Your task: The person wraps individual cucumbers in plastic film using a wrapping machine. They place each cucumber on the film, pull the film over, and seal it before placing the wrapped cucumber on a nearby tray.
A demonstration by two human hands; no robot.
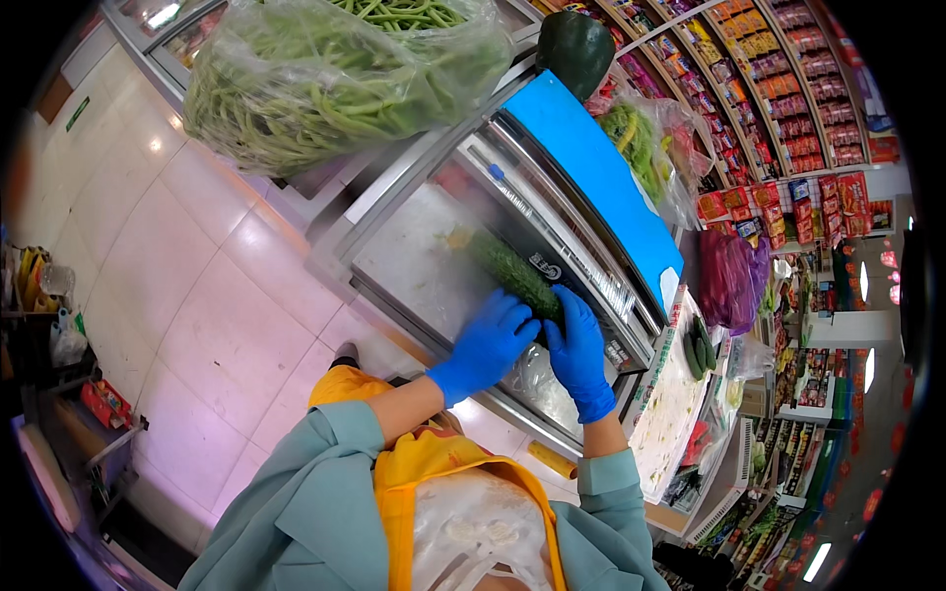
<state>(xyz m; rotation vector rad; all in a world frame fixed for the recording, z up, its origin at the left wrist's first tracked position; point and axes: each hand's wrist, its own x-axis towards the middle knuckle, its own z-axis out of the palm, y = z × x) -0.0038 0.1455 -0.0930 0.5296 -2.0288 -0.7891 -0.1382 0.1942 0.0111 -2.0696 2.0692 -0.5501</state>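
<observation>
My left hand [488, 343], in a blue glove, curls at the near end of a dark green cucumber [510, 270]. My right hand [580, 347], gloved alike, has its fingers on the same end from the other side. The cucumber lies slanted over the pale work surface of a film-wrapping machine [554, 273], its far end blurred by what looks like a yellow blossom. Beneath my hands shows crumpled clear film [543, 380]. Whether the left fingers grip the cucumber or only touch it is hard to tell.
A large clear bag of green beans [332, 96] stands at the upper left. Beyond the machine's blue panel [591, 177] are a dark green gourd [575, 53] and bagged green vegetables [635, 144]. Small cucumbers [698, 347] lie on a board at the right. A metal rim [502, 410] runs before me.
</observation>
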